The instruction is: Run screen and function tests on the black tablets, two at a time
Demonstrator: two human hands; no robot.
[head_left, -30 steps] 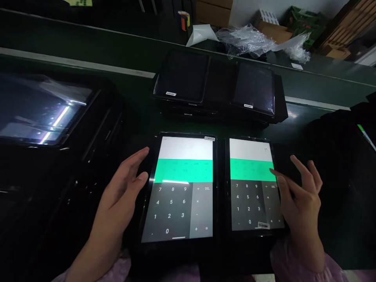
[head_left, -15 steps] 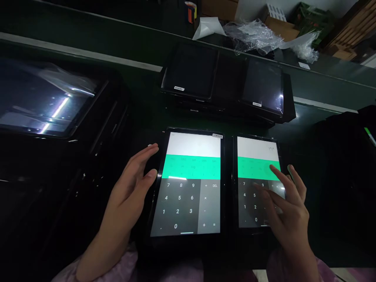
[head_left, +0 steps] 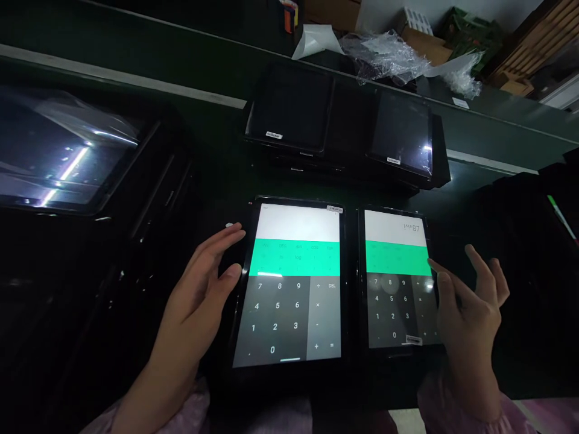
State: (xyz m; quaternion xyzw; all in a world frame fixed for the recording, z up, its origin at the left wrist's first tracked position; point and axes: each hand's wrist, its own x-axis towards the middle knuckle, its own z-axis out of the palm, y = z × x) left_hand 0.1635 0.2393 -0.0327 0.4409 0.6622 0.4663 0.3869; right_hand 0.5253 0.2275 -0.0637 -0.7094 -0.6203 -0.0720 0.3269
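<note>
Pulled R hand (head_left: 470,301) off R tablet (head_left: 395,277), fingers spread, holding nothing, display now reading 87; L hand (head_left: 199,289) flat, open beside L tablet (head_left: 294,283).

right tablet (head_left: 395,280) digits blurred; lower-right corner behind right hand (head_left: 470,313)

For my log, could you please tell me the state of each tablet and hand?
Left tablet: on, calculator, display blank.
Right tablet: on, calculator, digits entered.
Two rear tablets: screens dark.
Left hand: open, at left tablet's edge.
Right hand: open, at right tablet's edge.
</note>
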